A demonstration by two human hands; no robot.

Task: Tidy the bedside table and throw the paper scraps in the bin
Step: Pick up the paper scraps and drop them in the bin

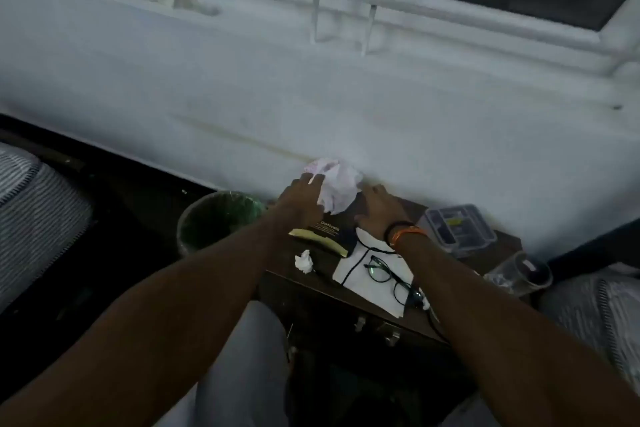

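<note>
both hands are closing in on a crumpled white paper [335, 189] from either side, the left hand [302, 199] with its fingers [313, 180] spread against the sheet's left edge and the right hand [377, 206] pressing in from the right. whether the fingers are actually curling round the paper or only cupping it, i cannot tell; it is reading as a loose squeeze between two palms, not a firm pinch.

the paper is sitting at the back of the bedside table [311, 288], close against the wall, above a dark booklet [332, 230]. the bin [218, 218], lined in green, is standing just beside the table on its left, near the left forearm.

what is looking risky: the wad is big and springy, so a loose hold may be letting it unfold or slip out on the way across, dropping it on the floor short of the bin. the right forearm is passing right over the glasses [391, 279] and a black cord [356, 253] lying on a white sheet [372, 282], so drawing back low may be snagging them. a clear cup [519, 276] is standing near the table's right edge and a careless elbow may be tipping it. a small paper scrap [304, 261] near the front edge is waiting too, and a sweeping left arm may be knocking it off the table.
</note>
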